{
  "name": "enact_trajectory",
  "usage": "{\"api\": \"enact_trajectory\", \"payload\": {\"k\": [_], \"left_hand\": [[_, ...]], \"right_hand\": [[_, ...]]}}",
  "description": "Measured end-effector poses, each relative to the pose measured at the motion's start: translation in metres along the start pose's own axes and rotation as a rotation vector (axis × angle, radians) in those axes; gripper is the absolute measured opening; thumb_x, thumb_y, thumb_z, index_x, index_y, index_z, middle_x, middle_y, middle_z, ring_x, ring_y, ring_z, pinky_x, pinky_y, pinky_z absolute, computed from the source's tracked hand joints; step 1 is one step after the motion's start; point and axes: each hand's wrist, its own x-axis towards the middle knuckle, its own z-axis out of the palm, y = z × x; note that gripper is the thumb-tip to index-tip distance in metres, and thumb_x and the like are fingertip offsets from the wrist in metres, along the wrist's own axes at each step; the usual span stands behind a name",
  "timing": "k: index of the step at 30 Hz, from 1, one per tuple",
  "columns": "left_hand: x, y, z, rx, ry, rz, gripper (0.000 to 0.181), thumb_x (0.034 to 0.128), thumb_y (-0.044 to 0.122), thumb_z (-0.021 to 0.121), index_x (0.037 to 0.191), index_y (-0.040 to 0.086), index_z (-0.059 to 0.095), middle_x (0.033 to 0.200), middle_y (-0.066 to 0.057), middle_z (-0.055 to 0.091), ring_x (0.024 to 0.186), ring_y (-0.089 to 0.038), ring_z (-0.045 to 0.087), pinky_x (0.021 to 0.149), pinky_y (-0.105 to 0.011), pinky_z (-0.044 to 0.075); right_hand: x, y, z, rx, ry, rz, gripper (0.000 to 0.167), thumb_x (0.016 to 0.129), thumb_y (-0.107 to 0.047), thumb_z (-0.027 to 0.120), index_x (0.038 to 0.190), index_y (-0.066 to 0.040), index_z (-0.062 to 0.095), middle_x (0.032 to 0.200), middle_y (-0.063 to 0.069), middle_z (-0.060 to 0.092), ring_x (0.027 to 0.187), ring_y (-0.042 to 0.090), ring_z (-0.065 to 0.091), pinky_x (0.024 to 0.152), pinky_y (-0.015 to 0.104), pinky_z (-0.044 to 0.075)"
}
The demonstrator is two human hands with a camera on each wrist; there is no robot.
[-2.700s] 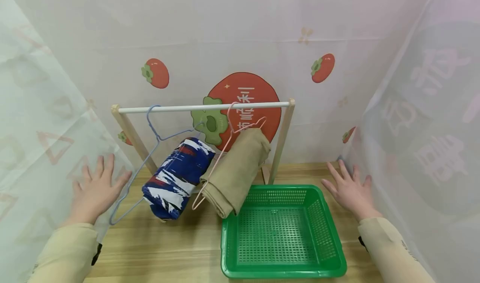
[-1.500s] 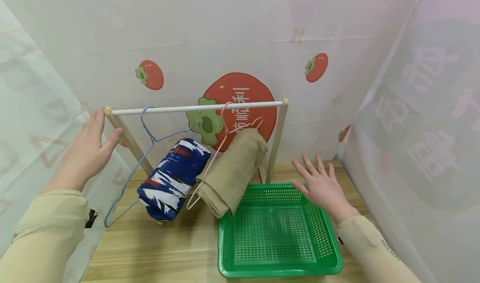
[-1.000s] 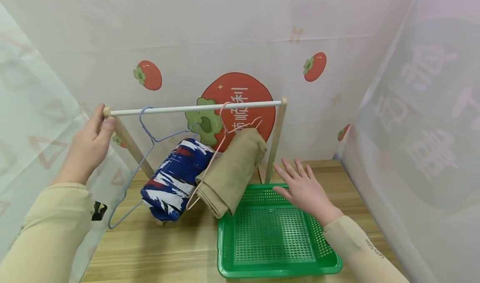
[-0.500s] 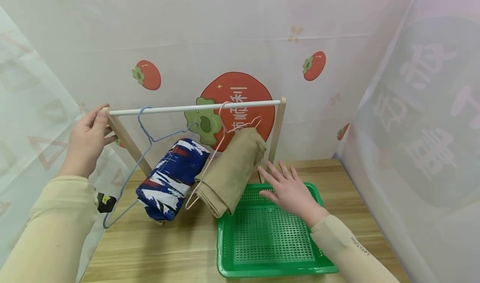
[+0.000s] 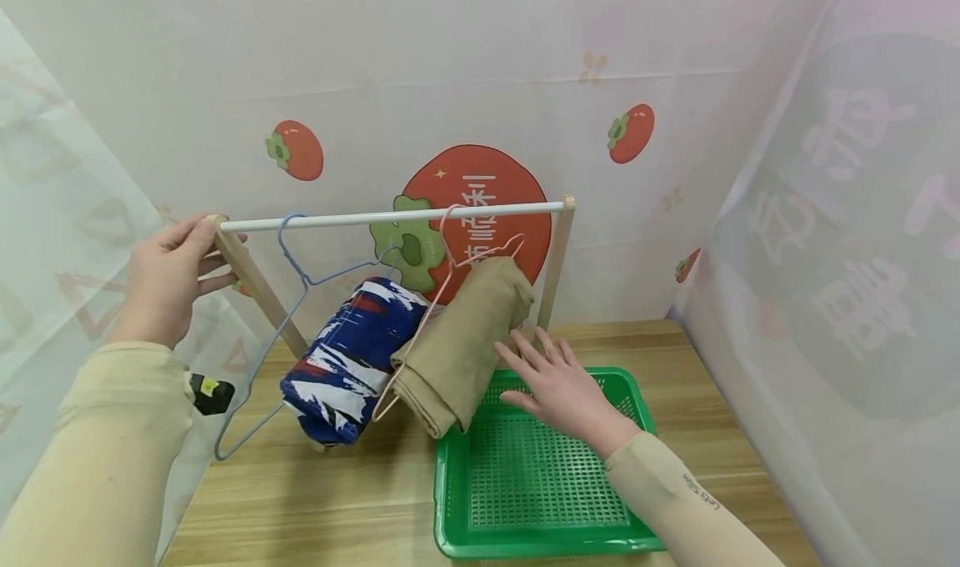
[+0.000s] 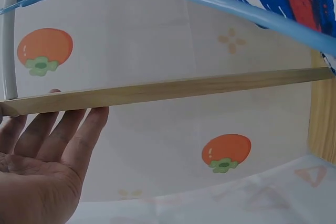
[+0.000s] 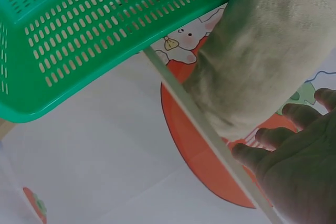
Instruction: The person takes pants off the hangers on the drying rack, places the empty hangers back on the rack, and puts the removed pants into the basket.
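My left hand (image 5: 161, 279) grips the top of the left wooden post of a small clothes rack (image 5: 375, 217). In the left wrist view, its fingers (image 6: 73, 135) lie against that post (image 6: 173, 86). My right hand (image 5: 562, 392) hovers over the green basket, fingers spread and near a folded khaki garment (image 5: 468, 342). That garment hangs on a pink hanger (image 5: 452, 264). To its left, a blue hanger (image 5: 306, 280) carries a folded blue, white and red garment (image 5: 352, 358). In the right wrist view, the right fingers (image 7: 278, 137) appear beside the khaki garment, holding nothing.
The green perforated basket (image 5: 540, 548) sits on the wooden table (image 5: 360, 509) in front of the rack's right side. White printed sheets (image 5: 480, 50) stand behind and at both sides. The hangers slant forward from the bar.
My left hand has risen from the left side to the rack's post and taken hold of it. The right hand has moved left from beside the basket to above it, near the khaki garment.
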Motion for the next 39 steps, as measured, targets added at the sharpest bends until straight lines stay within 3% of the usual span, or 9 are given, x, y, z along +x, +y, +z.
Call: {"api": "enact_trajectory", "payload": {"k": [5, 11, 19, 30, 39], "left_hand": [[-0.001, 0.004, 0.002, -0.005, -0.009, -0.019, 0.035, 0.0999, 0.034, 0.066, 0.128, 0.014, 0.068, 0.101, 0.003, 0.078, 0.094, -0.008, 0.075, 0.07, -0.026, 0.063], [-0.002, 0.005, 0.003, 0.046, 0.007, -0.019, 0.041, 0.0998, 0.039, 0.065, 0.133, 0.015, 0.064, 0.1, 0.006, 0.078, 0.094, -0.005, 0.073, 0.069, -0.023, 0.062], [-0.004, 0.005, 0.004, 0.119, 0.012, -0.023, 0.051, 0.0991, 0.045, 0.062, 0.14, 0.015, 0.059, 0.103, 0.009, 0.077, 0.096, -0.001, 0.071, 0.069, -0.02, 0.061], [-0.004, 0.005, 0.002, 0.068, -0.014, -0.044, 0.051, 0.0993, 0.042, 0.063, 0.141, 0.014, 0.058, 0.104, 0.008, 0.077, 0.096, -0.003, 0.071, 0.069, -0.024, 0.062], [-0.004, 0.004, 0.004, 0.127, 0.008, -0.04, 0.055, 0.0981, 0.047, 0.062, 0.143, 0.015, 0.056, 0.105, 0.009, 0.076, 0.095, -0.001, 0.07, 0.069, -0.023, 0.061]], "right_hand": [[0.005, -0.006, 0.0, 0.016, -0.017, -0.027, 0.071, 0.103, -0.053, 0.054, 0.162, -0.021, 0.031, 0.167, 0.012, 0.029, 0.154, 0.042, 0.022, 0.119, 0.064, 0.029], [0.01, -0.013, 0.001, 0.022, -0.056, -0.028, 0.07, 0.104, -0.055, 0.049, 0.163, -0.023, 0.028, 0.168, 0.01, 0.027, 0.155, 0.04, 0.02, 0.12, 0.063, 0.026], [0.017, -0.024, 0.004, 0.003, -0.048, -0.071, 0.072, 0.103, -0.054, 0.051, 0.162, -0.019, 0.031, 0.166, 0.011, 0.03, 0.153, 0.043, 0.024, 0.121, 0.06, 0.027], [0.029, -0.042, 0.006, 0.085, -0.115, -0.084, 0.073, 0.104, -0.053, 0.05, 0.164, -0.02, 0.024, 0.17, 0.005, 0.022, 0.156, 0.038, 0.014, 0.124, 0.06, 0.021], [0.038, -0.055, 0.005, 0.217, -0.15, -0.089, 0.075, 0.105, -0.054, 0.048, 0.165, -0.02, 0.018, 0.17, 0.002, 0.019, 0.158, 0.031, 0.008, 0.127, 0.051, 0.015]]}}
